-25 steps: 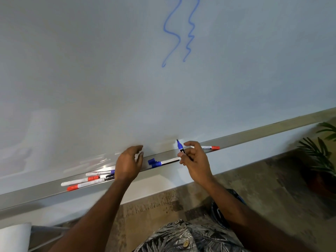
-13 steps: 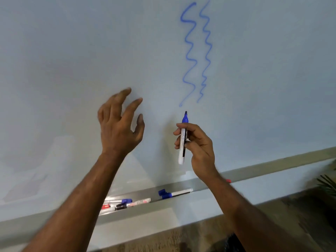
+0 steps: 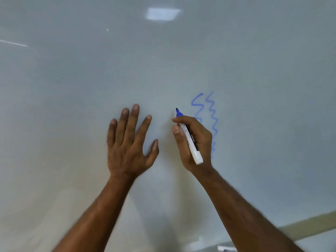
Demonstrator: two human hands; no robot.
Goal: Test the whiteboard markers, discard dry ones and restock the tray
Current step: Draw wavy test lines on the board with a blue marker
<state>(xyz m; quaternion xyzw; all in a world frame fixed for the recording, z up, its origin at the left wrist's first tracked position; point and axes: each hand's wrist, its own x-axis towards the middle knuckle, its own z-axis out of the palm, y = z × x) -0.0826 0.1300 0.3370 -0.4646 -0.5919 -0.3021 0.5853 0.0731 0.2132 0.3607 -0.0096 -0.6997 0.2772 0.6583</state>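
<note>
White marker point(image 3: 189, 137), blue nib bare, pinched by the right hand point(image 3: 202, 141). It slants steeply, nib up-left; left hand point(image 3: 127, 148) fingers spread

The left hand point(image 3: 127, 142), curled at the tray point(image 3: 309, 224) a second ago, is now lying with fingers spread against the whiteboard point(image 3: 72, 88). The right hand point(image 3: 194, 144) is carrying the blue marker point(image 3: 190, 142) higher, its tip now pointing up-left just beside the blue squiggles point(image 3: 212, 115). The tray is sinking to the lower right edge of view.
</note>
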